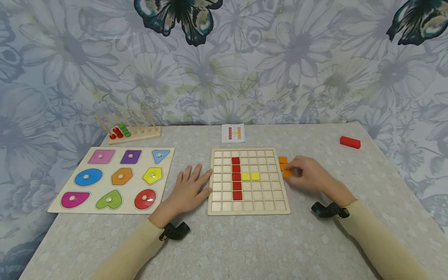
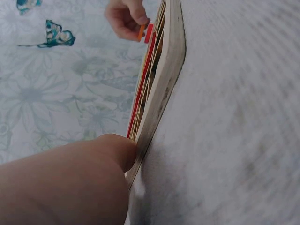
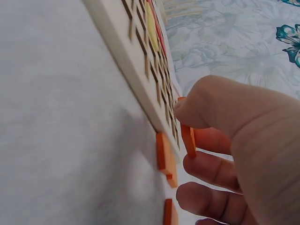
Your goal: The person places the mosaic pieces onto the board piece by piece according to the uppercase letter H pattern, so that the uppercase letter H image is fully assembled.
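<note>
An orange tile (image 3: pixel 188 141) was pinched by the right hand (image 1: pixel 308 175), just right of the grid board (image 1: pixel 248 213). The board's left edge was touched by the left hand (image 1: pixel 189 190), its fingers spread.

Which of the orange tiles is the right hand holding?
The orange tile pinched between the thumb and fingers of the right hand; the other orange tiles sit beside the grid board, outside that grip.
</note>
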{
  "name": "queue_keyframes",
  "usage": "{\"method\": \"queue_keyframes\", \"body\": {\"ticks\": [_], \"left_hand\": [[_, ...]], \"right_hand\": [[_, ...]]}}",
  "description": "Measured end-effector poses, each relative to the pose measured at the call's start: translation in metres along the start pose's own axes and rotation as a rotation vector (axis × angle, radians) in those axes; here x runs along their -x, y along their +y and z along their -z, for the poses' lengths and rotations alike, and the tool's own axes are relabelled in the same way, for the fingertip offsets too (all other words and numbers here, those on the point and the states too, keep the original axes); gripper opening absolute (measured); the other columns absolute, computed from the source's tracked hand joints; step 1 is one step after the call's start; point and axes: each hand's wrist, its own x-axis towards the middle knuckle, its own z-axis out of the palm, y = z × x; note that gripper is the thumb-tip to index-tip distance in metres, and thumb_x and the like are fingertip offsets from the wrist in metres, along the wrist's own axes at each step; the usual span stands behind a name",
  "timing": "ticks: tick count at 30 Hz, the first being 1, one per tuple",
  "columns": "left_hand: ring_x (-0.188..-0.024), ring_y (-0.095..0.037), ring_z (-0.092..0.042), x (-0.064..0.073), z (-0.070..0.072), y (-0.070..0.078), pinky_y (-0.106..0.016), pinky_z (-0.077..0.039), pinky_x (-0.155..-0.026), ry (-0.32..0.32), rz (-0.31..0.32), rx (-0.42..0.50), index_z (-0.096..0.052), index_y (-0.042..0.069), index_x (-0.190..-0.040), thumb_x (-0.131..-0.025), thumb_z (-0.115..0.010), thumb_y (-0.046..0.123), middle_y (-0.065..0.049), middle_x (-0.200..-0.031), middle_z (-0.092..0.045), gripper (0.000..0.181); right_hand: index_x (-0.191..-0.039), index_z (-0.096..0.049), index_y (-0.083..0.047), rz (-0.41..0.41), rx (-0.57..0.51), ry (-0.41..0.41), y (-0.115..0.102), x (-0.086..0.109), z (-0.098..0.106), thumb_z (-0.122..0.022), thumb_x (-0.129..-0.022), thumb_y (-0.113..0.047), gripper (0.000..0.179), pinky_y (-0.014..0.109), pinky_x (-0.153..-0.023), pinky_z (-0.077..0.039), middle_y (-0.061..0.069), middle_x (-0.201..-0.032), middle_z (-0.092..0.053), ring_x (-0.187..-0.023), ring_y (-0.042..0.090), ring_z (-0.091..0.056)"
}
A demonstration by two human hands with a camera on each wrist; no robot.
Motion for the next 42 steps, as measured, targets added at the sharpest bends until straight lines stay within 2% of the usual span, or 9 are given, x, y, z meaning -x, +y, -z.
{"method": "queue_keyframes", "body": {"ticks": [10, 20, 27, 37, 42], "left_hand": [[-0.155, -0.054, -0.005, 0.000, 0.002, 0.002, -0.074, -0.007, -0.119, 0.006, -0.007, 0.008, -0.033, 0.016, -0.161, -0.105, -0.049, 0.040, -0.026, -0.169, -0.017, 0.063], [-0.156, -0.054, -0.004, 0.000, 0.001, 0.002, -0.074, -0.006, -0.120, -0.005, 0.000, 0.010, -0.032, 0.017, -0.162, -0.105, -0.049, 0.040, -0.025, -0.169, -0.016, 0.064], [-0.156, -0.054, -0.004, 0.001, 0.001, 0.000, -0.073, -0.006, -0.120, -0.009, 0.003, -0.002, -0.032, 0.016, -0.162, -0.105, -0.049, 0.040, -0.025, -0.169, -0.015, 0.064], [-0.156, -0.053, -0.005, 0.000, 0.001, 0.001, -0.074, -0.006, -0.120, -0.006, 0.010, 0.000, -0.032, 0.017, -0.162, -0.105, -0.050, 0.040, -0.024, -0.169, -0.016, 0.064], [-0.156, -0.053, -0.005, 0.000, 0.002, 0.001, -0.074, -0.006, -0.120, -0.005, 0.010, 0.003, -0.033, 0.017, -0.161, -0.104, -0.050, 0.040, -0.025, -0.169, -0.016, 0.064]], "right_hand": [[-0.108, -0.077, -0.003, 0.001, -0.024, -0.018, 0.001, -0.033, -0.002, -0.078, -0.083, -0.009, 0.025, 0.028, -0.066, -0.045, 0.006, -0.088, -0.067, -0.072, 0.013, -0.052], [-0.110, -0.077, -0.004, -0.028, -0.038, -0.067, 0.003, -0.053, -0.005, -0.077, -0.086, -0.015, 0.027, 0.032, -0.069, -0.048, 0.010, -0.095, -0.069, -0.075, 0.016, -0.056], [-0.115, -0.075, -0.001, -0.008, -0.062, -0.089, 0.001, -0.063, -0.006, -0.073, -0.088, -0.014, 0.029, 0.030, -0.064, -0.049, 0.013, -0.101, -0.070, -0.073, 0.014, -0.059], [-0.115, -0.075, -0.002, -0.009, -0.061, -0.097, -0.002, -0.072, -0.007, -0.074, -0.089, -0.013, 0.028, 0.027, -0.059, -0.048, 0.013, -0.102, -0.070, -0.071, 0.013, -0.058], [-0.114, -0.076, -0.002, 0.000, -0.054, -0.090, -0.002, -0.073, -0.009, -0.076, -0.088, -0.013, 0.028, 0.027, -0.060, -0.048, 0.012, -0.101, -0.070, -0.072, 0.013, -0.059]]}}
